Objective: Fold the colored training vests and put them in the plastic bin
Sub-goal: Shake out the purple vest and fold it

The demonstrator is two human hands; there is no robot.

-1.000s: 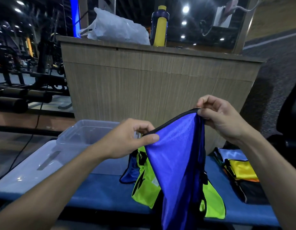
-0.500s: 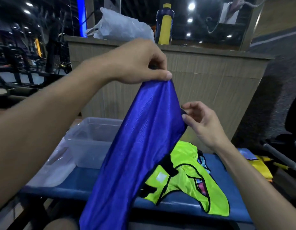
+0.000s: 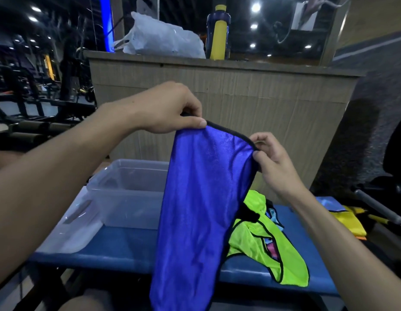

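Blue vest [image 3: 195, 209] hangs between my hands: left hand [image 3: 168, 108] pinches its top edge, right hand [image 3: 271, 162] pinches the right corner, above the table [image 3: 127, 250], plastic bin [image 3: 127, 194] behind-left.

My head camera gives me a dim indoor picture. Small round ceiling lights [image 3: 255, 7] glow as white spots in the dark upper part, and a vertical blue light strip [image 3: 105, 23] shines at the upper left. The blue vest [image 3: 195, 209] has a soft sheen. The clear plastic bin [image 3: 127, 194] catches faint glints. The background at left sinks into shadow. Straight lines bend toward the edges, and my forearms look stretched. Detail is slightly soft throughout.
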